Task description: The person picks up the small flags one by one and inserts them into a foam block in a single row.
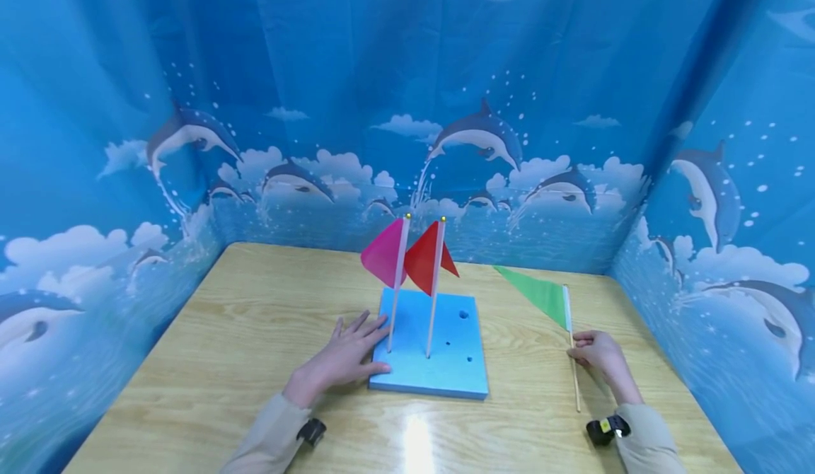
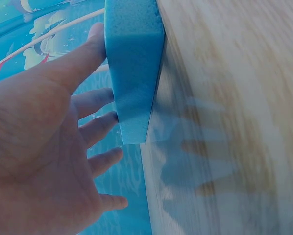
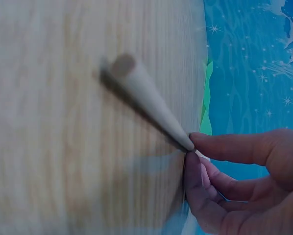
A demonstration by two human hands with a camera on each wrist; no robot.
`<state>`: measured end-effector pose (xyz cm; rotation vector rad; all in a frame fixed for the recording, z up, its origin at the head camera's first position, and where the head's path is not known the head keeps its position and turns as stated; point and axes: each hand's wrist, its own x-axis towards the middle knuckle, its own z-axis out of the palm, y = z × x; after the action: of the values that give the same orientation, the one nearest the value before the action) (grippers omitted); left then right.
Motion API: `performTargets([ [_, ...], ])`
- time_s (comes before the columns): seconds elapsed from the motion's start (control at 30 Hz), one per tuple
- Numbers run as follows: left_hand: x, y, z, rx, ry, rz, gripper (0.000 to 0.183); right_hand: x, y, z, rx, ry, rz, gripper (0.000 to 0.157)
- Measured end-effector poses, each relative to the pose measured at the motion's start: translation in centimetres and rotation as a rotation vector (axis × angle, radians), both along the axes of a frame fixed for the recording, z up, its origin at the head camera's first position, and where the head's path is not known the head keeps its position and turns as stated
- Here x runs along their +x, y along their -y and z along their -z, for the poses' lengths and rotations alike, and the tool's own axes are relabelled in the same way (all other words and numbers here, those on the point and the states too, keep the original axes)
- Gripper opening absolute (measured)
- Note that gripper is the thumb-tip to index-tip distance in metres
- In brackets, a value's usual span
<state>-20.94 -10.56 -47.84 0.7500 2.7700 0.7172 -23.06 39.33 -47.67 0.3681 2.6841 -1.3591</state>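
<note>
A blue foam board point(image 1: 455, 380) lies on the table, and two flags, one pink point(image 1: 383, 256) and one red point(image 1: 422, 260), stand upright in it on thin sticks. My left hand point(image 1: 340, 359) rests on the board's left edge with spread, fairly straight fingers. In the left wrist view, the thumb and some fingertips touch the board's side point(image 2: 134, 83). Off to the right, my right hand point(image 1: 600, 358) pinches the wooden stick point(image 3: 154, 103) of a green flag point(image 1: 541, 298) between thumb and fingers. The stick's bare end points toward me, low over the tabletop.
Three holes show in the board's right part, the largest hole point(image 1: 463, 314) near its back corner. A wooden table point(image 1: 255, 318) carries everything. Blue curtains point(image 1: 356, 71) printed with dolphins stand along the table's back and sides.
</note>
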Motion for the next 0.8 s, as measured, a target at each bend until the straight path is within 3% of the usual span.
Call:
performTargets([
  [0.23,0.0,0.0,0.0,-0.005,-0.002,0.003,0.078,0.0,0.0,0.1,0.110,-0.009,-0.024,0.044],
  [0.47,0.0,-0.1,-0.2,-0.007,0.001,0.001,0.078,0.2,-0.1,-0.1,0.183,-0.017,-0.037,0.046],
  [0.8,0.0,0.0,0.0,-0.003,-0.009,-0.001,0.078,0.3,0.9,-1.4,0.058,-0.020,-0.046,0.045],
])
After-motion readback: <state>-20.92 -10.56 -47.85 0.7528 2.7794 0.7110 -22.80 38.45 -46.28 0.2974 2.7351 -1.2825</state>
